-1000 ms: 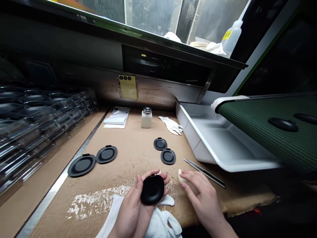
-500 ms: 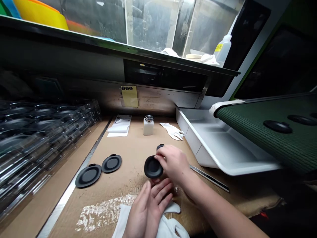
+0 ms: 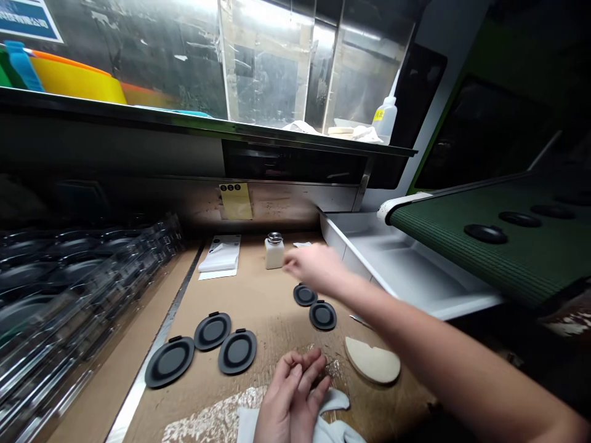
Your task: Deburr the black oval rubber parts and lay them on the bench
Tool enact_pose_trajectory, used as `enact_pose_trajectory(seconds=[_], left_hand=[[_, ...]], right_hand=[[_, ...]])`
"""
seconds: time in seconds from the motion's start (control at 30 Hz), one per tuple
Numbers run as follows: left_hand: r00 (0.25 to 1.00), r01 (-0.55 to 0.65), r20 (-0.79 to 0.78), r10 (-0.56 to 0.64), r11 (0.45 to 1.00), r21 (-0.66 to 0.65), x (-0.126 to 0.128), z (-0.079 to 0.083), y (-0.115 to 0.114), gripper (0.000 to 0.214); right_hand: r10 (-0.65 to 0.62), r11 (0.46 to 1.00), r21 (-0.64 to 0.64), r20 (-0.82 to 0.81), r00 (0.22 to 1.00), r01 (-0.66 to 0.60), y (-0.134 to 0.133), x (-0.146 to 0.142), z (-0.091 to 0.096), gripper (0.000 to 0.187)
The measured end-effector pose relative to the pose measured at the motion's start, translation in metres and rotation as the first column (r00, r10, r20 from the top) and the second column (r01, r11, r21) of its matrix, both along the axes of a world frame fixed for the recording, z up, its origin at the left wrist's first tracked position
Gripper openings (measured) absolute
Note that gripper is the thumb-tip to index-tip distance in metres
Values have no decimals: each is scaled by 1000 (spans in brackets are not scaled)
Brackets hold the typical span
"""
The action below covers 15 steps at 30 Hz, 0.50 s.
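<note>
My right hand (image 3: pixel 314 266) reaches far forward over the cardboard, empty and a little blurred, near a white dispenser bottle with a metal top (image 3: pixel 274 252). My left hand (image 3: pixel 292 395) rests low above a white cloth glove (image 3: pixel 295 426), its fingers loosely apart and holding nothing. Nearest it on the left lies a black tabbed disc (image 3: pixel 237 351), beside two similar discs (image 3: pixel 212 331) (image 3: pixel 169 362). Two smaller black discs (image 3: pixel 305 295) (image 3: pixel 322 315) sit under my right forearm. A beige round pad (image 3: pixel 372 360) lies to the right.
A white tray (image 3: pixel 406 264) stands right of the cardboard, below a green conveyor belt (image 3: pixel 480 246) carrying black discs. Stacked clear plastic trays (image 3: pixel 69 277) fill the left. A folded white cloth (image 3: pixel 220 257) lies at the back.
The black disc has left my hands and a third one now lies at the left. My right hand has moved forward, uncovering the beige pad. The view has tilted up.
</note>
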<state>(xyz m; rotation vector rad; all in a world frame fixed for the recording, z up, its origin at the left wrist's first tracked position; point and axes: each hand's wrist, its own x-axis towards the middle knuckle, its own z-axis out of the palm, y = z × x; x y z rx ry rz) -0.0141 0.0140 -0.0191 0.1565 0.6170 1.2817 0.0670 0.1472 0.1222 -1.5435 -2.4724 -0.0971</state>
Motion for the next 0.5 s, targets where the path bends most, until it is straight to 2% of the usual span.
enact_pose_trajectory(seconds=[0.03,0.1,0.2,0.27,0.33,0.4,0.5], left_hand=[[1000,7,-5,-7,1000,0,-1,0,0,10],[1000,17,-16,-17,1000,4,-1,1,0,11],[999,25,-29,-25,1000,13,-1,2,-1,12],[999,21,-36,-21,1000,16,0,5,-2,12],[999,13,-45,-12,1000,14,1,8,-4,13],[998,2,-57,-2,1000,11,2,12,-6,13],[997,-13,-77,13,1000,8,2,18,-9,12]], right_hand=[[-88,994,65,14,996,87,1,29,18,20],[-283,946,177,43,958,272,1,95,49,26],[-546,816,265,61,835,514,1,194,75,53],[-652,745,247,68,755,620,1,247,76,63],[-672,735,193,87,735,650,2,285,67,54],[-662,747,157,96,743,646,4,309,57,47],[-665,744,161,83,742,648,8,324,51,47]])
